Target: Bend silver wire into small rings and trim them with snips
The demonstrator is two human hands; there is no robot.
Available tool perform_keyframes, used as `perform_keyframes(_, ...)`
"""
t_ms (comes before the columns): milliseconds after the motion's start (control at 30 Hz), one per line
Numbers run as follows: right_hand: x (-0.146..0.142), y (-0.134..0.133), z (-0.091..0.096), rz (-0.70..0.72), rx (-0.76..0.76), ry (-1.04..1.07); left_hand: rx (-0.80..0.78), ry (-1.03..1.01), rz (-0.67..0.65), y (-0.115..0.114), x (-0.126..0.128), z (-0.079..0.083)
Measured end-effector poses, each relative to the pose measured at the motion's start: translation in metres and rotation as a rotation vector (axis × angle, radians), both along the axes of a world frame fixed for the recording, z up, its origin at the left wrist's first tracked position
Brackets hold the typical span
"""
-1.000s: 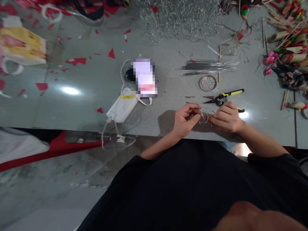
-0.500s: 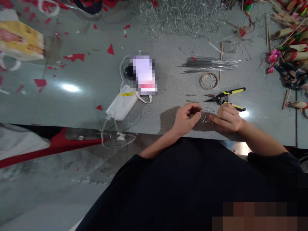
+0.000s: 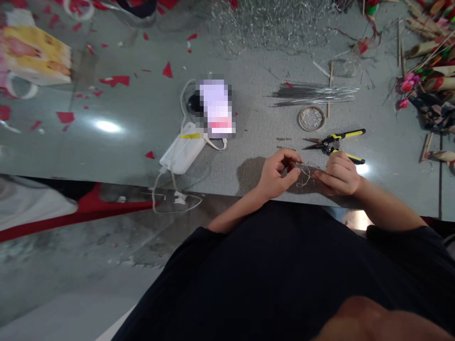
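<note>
My left hand (image 3: 276, 174) and my right hand (image 3: 338, 174) rest close together near the table's front edge. Both pinch a thin, bent silver wire (image 3: 303, 175) that loops between their fingertips. Black and yellow pliers (image 3: 334, 142) lie just beyond my right hand, almost touching its knuckles. A small round dish of pale beads (image 3: 311, 118) sits behind the pliers, and a bundle of straight silver wires (image 3: 313, 94) lies farther back.
A phone (image 3: 216, 108) leans on a white power bank (image 3: 182, 152) with a cable hanging over the table edge. Red paper scraps (image 3: 113, 80) litter the left side. Tangled wire (image 3: 270, 21) piles up at the back; bamboo sticks and paper flowers (image 3: 424, 71) crowd the right.
Both hands stay in place on the wire; the fingers shift only slightly and the wire loop turns a little. The camera view has drifted slightly.
</note>
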State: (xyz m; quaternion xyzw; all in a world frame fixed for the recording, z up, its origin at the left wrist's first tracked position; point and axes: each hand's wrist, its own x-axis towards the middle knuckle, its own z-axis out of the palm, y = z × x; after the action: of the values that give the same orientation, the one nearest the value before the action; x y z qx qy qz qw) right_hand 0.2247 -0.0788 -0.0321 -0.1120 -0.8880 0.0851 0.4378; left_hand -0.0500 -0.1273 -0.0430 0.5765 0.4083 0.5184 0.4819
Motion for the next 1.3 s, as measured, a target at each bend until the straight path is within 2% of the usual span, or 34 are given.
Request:
perform_keyframes(267,0.001,-0.002,0.005,-0.021,0.042,-0.018,0.061,-0.065,0.021,-0.004,0.004,-0.006)
perform_keyframes(467,0.007,-0.002,-0.003,-0.091,-0.145,-0.224,-0.007,-0.068,0.047,-0.005,0.006,-0.007)
perform_keyframes(567,0.004,-0.001,-0.004,-0.106,-0.125,-0.217,-0.015,-0.078,0.042,-0.006,0.006,-0.008)
perform_keyframes(633,0.001,0.000,-0.003,-0.113,-0.078,-0.174,0.033,-0.096,0.010,-0.007,0.006,-0.011)
perform_keyframes(767,-0.003,0.001,-0.001,-0.041,0.002,-0.004,0.155,-0.149,-0.003,-0.005,0.009,-0.024)
perform_keyframes(933,0.001,0.002,-0.004,-0.100,0.016,-0.116,0.422,-0.206,0.059,0.007,0.012,-0.038)
perform_keyframes(1067,0.001,0.003,-0.004,-0.097,0.053,-0.101,0.544,-0.196,0.141,0.012,0.015,-0.035)
perform_keyframes(1200,-0.004,0.003,0.002,-0.089,0.146,0.040,0.552,-0.183,0.150,0.011,0.017,-0.030)
perform_keyframes(1300,-0.005,0.002,0.004,-0.108,0.160,0.043,0.535,-0.181,0.140,0.010,0.015,-0.027)
